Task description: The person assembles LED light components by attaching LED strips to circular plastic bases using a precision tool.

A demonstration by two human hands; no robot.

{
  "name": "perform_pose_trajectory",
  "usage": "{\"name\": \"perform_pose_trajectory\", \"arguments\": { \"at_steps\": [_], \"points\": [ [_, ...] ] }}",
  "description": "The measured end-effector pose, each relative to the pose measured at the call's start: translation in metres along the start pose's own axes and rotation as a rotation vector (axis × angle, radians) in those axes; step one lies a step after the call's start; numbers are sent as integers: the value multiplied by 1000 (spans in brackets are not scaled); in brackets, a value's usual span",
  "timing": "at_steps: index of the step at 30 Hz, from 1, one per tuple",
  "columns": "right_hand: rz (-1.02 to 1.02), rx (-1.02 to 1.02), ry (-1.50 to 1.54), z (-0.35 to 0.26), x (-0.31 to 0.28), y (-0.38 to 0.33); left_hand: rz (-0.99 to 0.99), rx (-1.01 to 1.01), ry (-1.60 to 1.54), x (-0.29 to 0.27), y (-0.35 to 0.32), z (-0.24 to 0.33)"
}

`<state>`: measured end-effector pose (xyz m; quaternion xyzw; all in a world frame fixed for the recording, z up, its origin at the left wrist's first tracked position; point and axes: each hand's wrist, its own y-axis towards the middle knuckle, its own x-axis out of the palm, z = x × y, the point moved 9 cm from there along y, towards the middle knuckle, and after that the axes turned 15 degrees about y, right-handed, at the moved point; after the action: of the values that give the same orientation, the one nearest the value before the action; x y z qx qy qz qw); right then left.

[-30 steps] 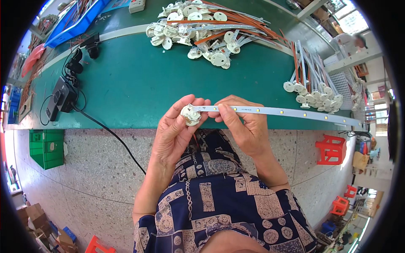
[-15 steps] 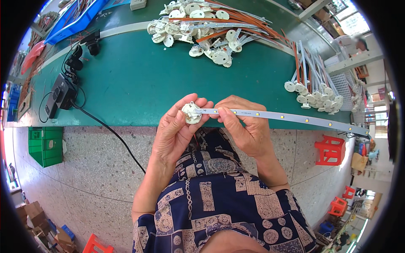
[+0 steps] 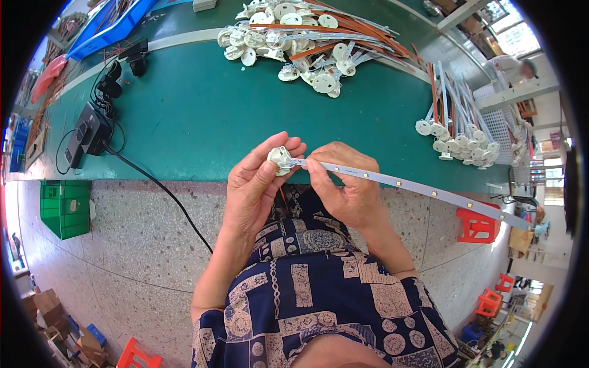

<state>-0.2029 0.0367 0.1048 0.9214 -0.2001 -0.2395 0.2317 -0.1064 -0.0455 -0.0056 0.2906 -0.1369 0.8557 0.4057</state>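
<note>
My left hand [image 3: 254,184] pinches a small white round end cap [image 3: 280,161] between thumb and fingers, just in front of the green table's near edge. My right hand [image 3: 343,184] grips the near end of a long thin white light strip [image 3: 423,189] with small yellow dots, and that end meets the cap. The strip runs out to the right, past the table's corner. A red wire hangs below the cap between my hands.
A pile of white end caps with orange wires [image 3: 294,37] lies at the far side of the green table [image 3: 202,116]. More wired caps [image 3: 457,132] lie at right. A black power adapter [image 3: 86,132] with cable sits left. Green crate [image 3: 64,205] and red stools [image 3: 475,224] stand on the floor.
Both hands, with the cap and strip, have shifted slightly; the cap has turned a little in my left fingers. The grip on both stays the same.
</note>
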Motion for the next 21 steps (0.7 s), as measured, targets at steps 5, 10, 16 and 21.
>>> {"name": "perform_pose_trajectory", "arguments": {
  "at_steps": [5,10,16,21],
  "points": [
    [-3,-46,-20,6,5,-1,-15,25,39,-1,0,2],
    [-27,-54,-57,8,11,1,16,37,66,-3,1,4],
    [-31,-43,-59,16,18,-4,63,51,65,-6,2,4],
    [-35,-58,-58,18,21,-3,88,7,28,-7,2,6]
  ]
}}
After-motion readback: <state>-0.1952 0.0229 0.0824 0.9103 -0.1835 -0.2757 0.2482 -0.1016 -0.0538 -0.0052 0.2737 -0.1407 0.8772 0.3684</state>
